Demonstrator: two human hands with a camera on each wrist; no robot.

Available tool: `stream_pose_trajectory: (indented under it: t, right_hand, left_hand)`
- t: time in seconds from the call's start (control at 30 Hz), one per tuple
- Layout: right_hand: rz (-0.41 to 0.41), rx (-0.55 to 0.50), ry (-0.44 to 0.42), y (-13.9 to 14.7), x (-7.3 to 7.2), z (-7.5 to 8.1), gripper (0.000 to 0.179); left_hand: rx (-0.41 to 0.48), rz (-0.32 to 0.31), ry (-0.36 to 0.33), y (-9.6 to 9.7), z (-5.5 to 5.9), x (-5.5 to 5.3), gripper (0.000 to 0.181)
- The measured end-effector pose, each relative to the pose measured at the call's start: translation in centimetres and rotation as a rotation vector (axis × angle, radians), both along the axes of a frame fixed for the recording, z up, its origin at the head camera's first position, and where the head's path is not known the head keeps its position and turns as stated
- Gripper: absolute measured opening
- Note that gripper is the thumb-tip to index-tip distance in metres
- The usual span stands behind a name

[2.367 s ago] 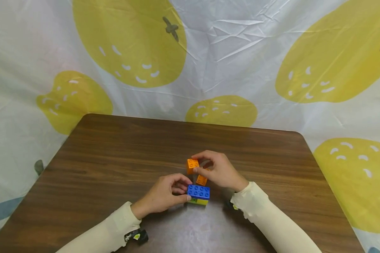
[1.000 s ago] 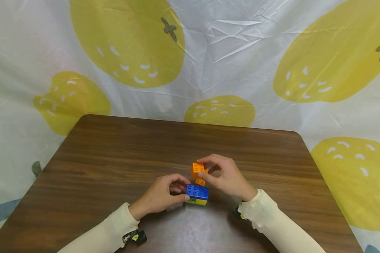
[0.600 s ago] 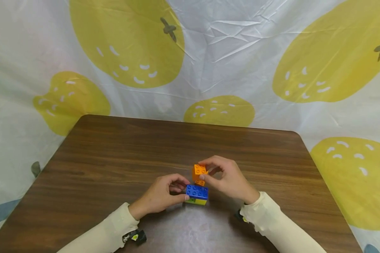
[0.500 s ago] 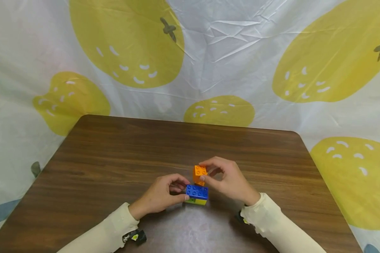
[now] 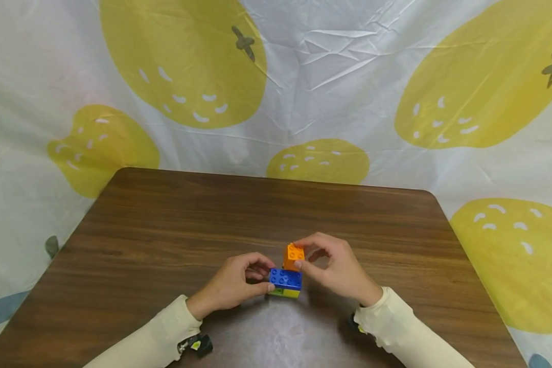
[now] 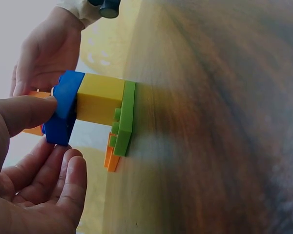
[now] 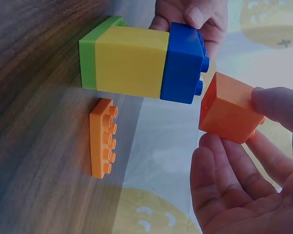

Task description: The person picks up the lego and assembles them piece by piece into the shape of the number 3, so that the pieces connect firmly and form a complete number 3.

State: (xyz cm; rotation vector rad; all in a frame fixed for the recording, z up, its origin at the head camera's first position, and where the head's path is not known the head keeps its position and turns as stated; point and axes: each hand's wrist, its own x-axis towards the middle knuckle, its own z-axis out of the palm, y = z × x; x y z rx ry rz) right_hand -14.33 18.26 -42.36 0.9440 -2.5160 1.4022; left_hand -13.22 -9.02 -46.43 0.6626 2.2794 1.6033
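My left hand (image 5: 234, 283) holds the blue brick (image 5: 285, 278) between thumb and fingers. That blue brick tops a stack, with a yellow brick (image 7: 129, 61) under it and a thin green brick (image 7: 87, 63) at the bottom on the table. An orange brick (image 7: 227, 107) is pinched between the thumb and fingers of my right hand (image 5: 336, 266). It hovers, slightly tilted, close over the right part of the blue brick's studs; whether they touch I cannot tell. Beside the stack's far side lies a flat orange brick (image 7: 98, 141), which the head view hides almost wholly.
The brown wooden table (image 5: 188, 214) has rounded far corners. A white cloth (image 5: 331, 92) with yellow fruit prints hangs behind it. A small black wrist camera (image 5: 198, 345) sits under my left sleeve.
My right hand has carried the orange brick rightward and nearer to me, from beyond the stack to just over the blue brick. My left hand stays nearly still on the stack.
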Motion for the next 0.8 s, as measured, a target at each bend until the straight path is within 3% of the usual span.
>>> stream_pose_trajectory:
  t: [0.8]
  right_hand:
    - [-0.011, 0.009, 0.053, 0.3, 1.4, -0.4, 0.030]
  left_hand:
    - [-0.008, -0.001, 0.010, -0.1, 0.1, 0.0, 0.034]
